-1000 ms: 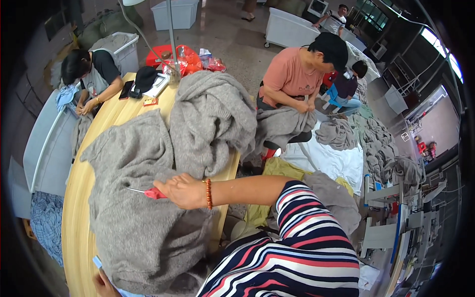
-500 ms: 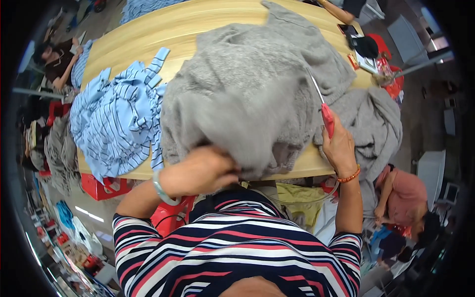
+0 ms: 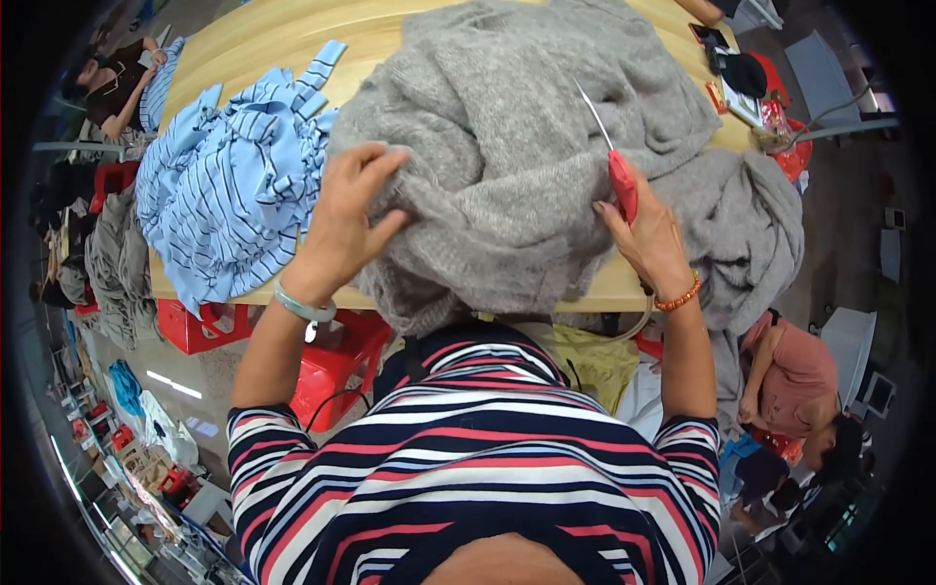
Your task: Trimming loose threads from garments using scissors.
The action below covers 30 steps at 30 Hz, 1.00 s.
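Observation:
A large heap of grey knitted fabric (image 3: 487, 146) covers the middle of the table and bulges over its near edge. My left hand (image 3: 346, 214) is at the left side of the heap, thumb and fingers spread apart. Its fingertips are close to the knit; whether they touch it I cannot tell. My right hand (image 3: 651, 234) is closed around red-handled scissors (image 3: 621, 180), resting over the right part of the heap. Their slim metal blade points up and to the left above the grey knit.
Blue striped fabric (image 3: 234, 185) is piled at the left of the wooden table (image 3: 229, 44). More grey knit (image 3: 746, 229) hangs over the right edge. A black cap (image 3: 743, 74) lies at the far right. Red stools (image 3: 336, 375) stand below. A person in pink (image 3: 795, 375) sits at the right.
My left hand has moved left and away from me, its fingers now spread. The blurred grey knit has settled into folds. My right hand with the scissors has shifted slightly left and farther from me.

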### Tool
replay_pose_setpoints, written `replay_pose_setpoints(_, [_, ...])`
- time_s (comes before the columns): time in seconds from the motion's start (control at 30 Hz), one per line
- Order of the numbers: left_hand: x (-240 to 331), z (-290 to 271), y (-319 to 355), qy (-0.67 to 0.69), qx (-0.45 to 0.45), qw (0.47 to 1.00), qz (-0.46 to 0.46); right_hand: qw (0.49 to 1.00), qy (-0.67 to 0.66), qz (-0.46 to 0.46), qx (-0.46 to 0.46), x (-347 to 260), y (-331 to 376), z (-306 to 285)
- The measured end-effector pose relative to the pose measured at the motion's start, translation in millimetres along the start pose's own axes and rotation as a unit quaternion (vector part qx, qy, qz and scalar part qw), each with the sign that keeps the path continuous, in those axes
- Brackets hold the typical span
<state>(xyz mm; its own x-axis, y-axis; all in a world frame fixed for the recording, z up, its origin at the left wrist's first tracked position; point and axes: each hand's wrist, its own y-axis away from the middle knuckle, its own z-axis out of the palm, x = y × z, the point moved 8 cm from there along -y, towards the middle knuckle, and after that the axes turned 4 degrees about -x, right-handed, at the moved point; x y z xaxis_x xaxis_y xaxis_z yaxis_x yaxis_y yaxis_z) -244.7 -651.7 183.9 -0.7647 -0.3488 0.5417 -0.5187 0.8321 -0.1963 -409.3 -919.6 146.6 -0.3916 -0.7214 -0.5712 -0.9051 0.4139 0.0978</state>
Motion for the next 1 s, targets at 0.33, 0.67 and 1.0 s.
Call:
replay_pose_setpoints(0.33, [-2,-34,-38,0.073,0.102,0.992,0.031,0.985,-0.12,-0.121,-0.028,-46,43,15])
replay_pose_setpoints(0.67, [-45,-111,-65,-0.07,0.309,0.948,-0.039,0.991,-0.107,-0.038,0.077,-10,54,-14])
replay_pose_setpoints(1.0, [40,21,-40,-0.148,-0.102,0.973,0.143,0.992,-0.081,-0.074,0.065,-22,46,-5])
